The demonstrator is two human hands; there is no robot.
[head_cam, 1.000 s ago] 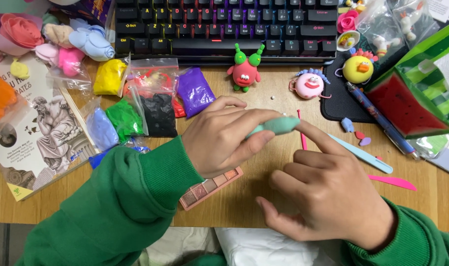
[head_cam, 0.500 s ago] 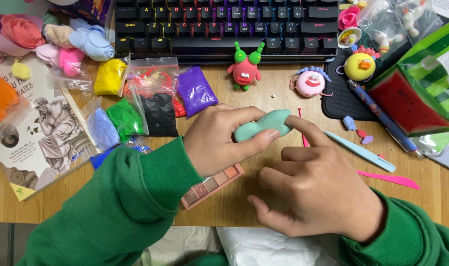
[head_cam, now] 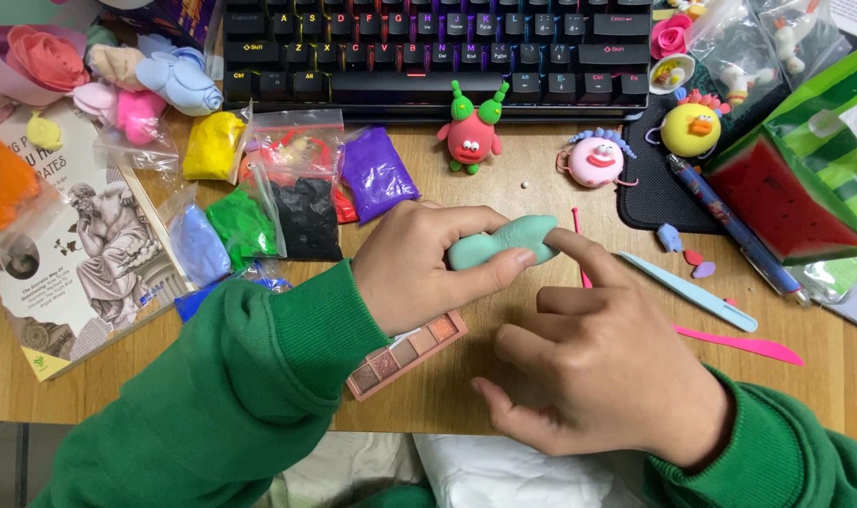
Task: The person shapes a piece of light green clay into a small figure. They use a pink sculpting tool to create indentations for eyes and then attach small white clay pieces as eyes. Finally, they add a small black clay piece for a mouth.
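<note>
A teal lump of clay (head_cam: 504, 241) is pinched between the thumb and fingers of my left hand (head_cam: 424, 268) just above the wooden desk (head_cam: 90, 376). My right hand (head_cam: 607, 362) reaches up from below and its index finger presses on the clay's right end. Both arms wear green sleeves. A pink eyeshadow palette (head_cam: 408, 355) lies on the desk under my left wrist.
Bags of coloured clay (head_cam: 287, 202) lie left of my hands, beside a book (head_cam: 80, 245). A black keyboard (head_cam: 428, 52) lines the back edge. Clay figures (head_cam: 471, 132), (head_cam: 596, 158), (head_cam: 690, 127), a blue tool (head_cam: 692, 292), a pink tool (head_cam: 744, 343) and a watermelon-print box (head_cam: 795, 179) sit to the right.
The clay has been worked from a longer roll into a shorter, thicker lump, and both hands have shifted slightly left with it.
</note>
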